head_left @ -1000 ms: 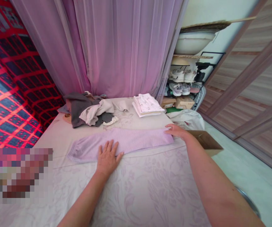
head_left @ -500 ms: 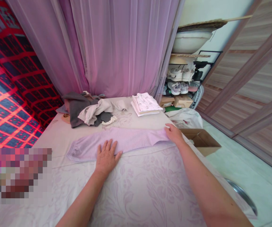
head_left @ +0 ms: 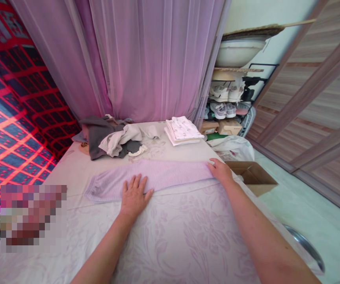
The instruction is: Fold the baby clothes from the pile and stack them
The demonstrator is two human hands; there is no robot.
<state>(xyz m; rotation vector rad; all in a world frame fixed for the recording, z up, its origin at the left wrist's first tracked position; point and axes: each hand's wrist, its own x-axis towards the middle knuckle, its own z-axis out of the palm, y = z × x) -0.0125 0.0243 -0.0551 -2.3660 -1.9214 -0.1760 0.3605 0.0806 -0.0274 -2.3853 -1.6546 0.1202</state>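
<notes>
A long lilac ribbed garment (head_left: 149, 176) lies flat across the bed, folded lengthwise. My left hand (head_left: 134, 196) presses palm down on its near edge, fingers spread. My right hand (head_left: 220, 171) rests on the garment's right end, with the fingers over the cloth. Beneath it all is a bed sheet with a pale floral pattern (head_left: 184, 236). Beyond the garment lies a rumpled heap of grey and beige clothes (head_left: 107, 138). A neat stack of folded white printed clothes (head_left: 183, 131) sits to its right. Neither hand touches these.
A cardboard box (head_left: 254, 177) and a white plastic bag (head_left: 231, 148) sit beyond the bed's right edge. A shoe rack (head_left: 224, 102) stands behind them. A sheer mauve curtain (head_left: 146, 59) hangs at the far side. A metal rim (head_left: 305, 246) shows on the floor at right.
My right hand has slid slightly toward me, and the garment's right end has drawn in under it. My left hand has stayed in place.
</notes>
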